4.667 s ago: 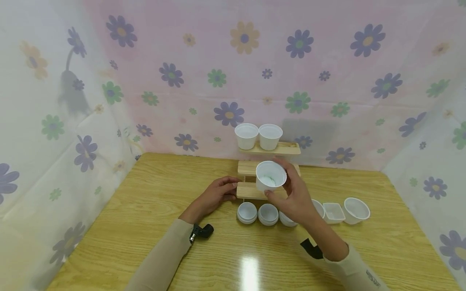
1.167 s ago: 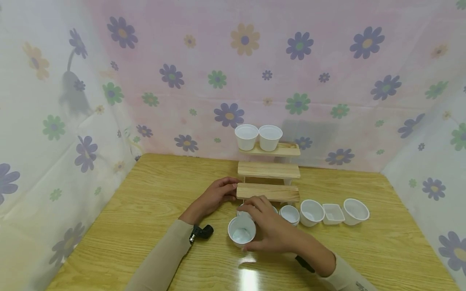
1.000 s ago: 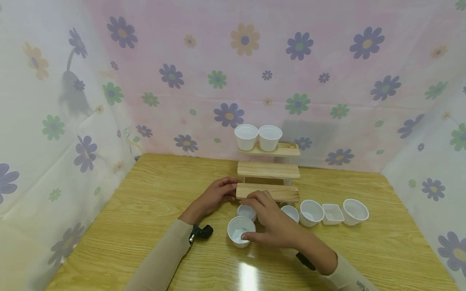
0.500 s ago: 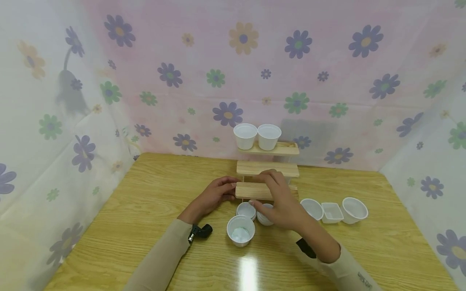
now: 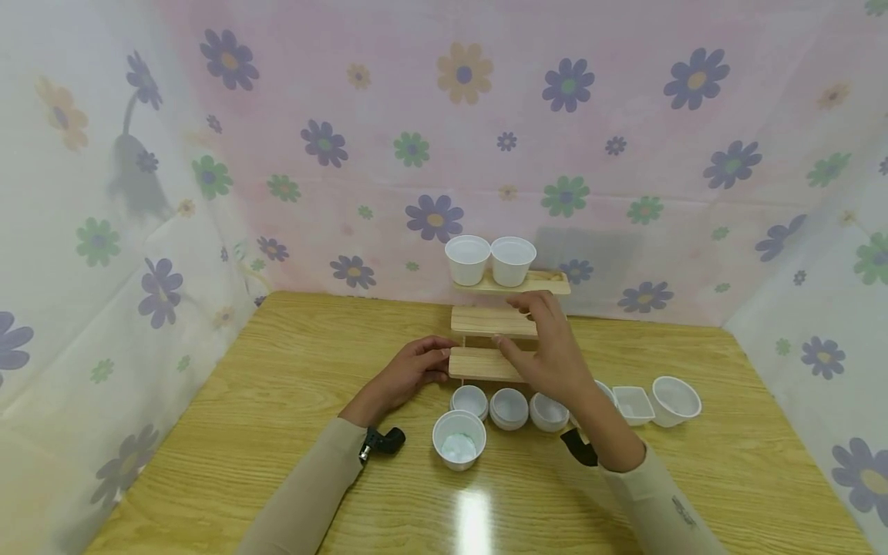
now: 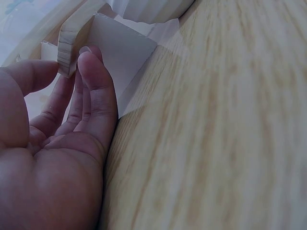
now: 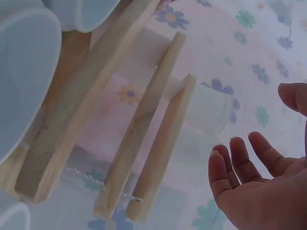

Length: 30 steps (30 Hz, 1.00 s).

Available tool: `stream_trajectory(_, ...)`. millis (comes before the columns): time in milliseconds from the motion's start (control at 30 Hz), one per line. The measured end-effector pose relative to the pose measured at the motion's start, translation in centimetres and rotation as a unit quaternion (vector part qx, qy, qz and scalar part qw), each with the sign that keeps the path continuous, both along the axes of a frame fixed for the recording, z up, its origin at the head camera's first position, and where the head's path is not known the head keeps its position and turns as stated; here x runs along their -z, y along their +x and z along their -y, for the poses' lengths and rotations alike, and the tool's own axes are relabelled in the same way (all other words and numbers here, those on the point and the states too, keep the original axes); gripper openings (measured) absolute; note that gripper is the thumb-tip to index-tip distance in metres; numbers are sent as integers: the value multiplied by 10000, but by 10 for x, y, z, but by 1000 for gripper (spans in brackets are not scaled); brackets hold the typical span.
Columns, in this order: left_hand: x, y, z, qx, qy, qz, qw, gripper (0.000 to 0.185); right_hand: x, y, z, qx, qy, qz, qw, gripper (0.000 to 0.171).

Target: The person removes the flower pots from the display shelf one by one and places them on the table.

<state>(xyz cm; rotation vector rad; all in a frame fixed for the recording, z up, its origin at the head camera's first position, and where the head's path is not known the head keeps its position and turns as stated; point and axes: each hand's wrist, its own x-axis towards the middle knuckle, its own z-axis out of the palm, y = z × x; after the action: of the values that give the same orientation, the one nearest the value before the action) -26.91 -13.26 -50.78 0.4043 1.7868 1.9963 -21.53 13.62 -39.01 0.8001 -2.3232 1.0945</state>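
A three-step wooden rack (image 5: 494, 320) stands at the back of the table, with two white cups (image 5: 468, 260) side by side on its top step. My left hand (image 5: 440, 362) grips the left end of the bottom step; in the left wrist view its fingers (image 6: 91, 86) press on the rack's end (image 6: 67, 48). My right hand (image 5: 509, 324) hovers open and empty in front of the middle step, and the right wrist view shows its fingers (image 7: 249, 158) spread beside the rack (image 7: 144, 124). A white cup (image 5: 459, 439) stands alone on the table.
In front of the rack runs a row of small white cups (image 5: 509, 408), then a rectangular tub (image 5: 634, 405) and a round bowl (image 5: 676, 401) at the right. Flowered cloth walls close in the wooden table (image 5: 277, 401) on three sides.
My right hand let go of the white cup on the table and rose, empty, to the rack's middle step. My left hand has stayed on the bottom step.
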Motion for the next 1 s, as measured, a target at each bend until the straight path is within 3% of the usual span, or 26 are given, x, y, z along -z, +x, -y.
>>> stream_trajectory(467,-1,1,1,-23,34,14,10000,38,-12,-21,-4,585,-785,-118,9951,49)
stream_trajectory(1000,-1,1,0,-67,83,46,9999,38,-22,-39,-6,1219,-1524,-245,9805,60)
